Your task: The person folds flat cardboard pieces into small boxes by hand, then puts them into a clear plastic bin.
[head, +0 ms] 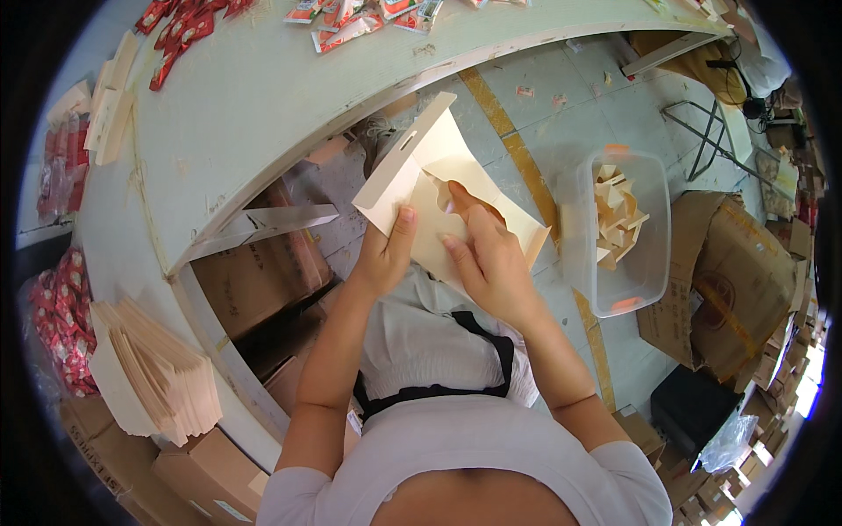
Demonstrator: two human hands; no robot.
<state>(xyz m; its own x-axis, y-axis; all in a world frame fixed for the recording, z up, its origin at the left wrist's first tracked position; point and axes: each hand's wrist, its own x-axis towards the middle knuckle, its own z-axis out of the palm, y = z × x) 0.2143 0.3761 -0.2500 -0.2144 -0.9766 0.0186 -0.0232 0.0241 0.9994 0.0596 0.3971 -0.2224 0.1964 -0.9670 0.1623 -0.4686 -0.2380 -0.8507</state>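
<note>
Above my lap I hold a cream cardboard carton (427, 191), partly unfolded, with flaps spread at its ends and a cut-out opening in its middle. My left hand (391, 246) grips its near left edge, thumb on top and the other fingers hidden underneath. The fingers of my right hand (490, 253) reach into the cut-out, while the thumb presses on the panel outside. Those fingertips are partly hidden by the card. A small slot shows in the carton's far left flap.
A white table (197, 151) curves along the left, bearing red packets (184, 33), orange-and-white sachets (355, 26) and a stack of flat cartons (158, 368). On the floor at right stand a clear plastic bin (631, 289) holding card scraps (618, 217) and a large cardboard box (737, 283).
</note>
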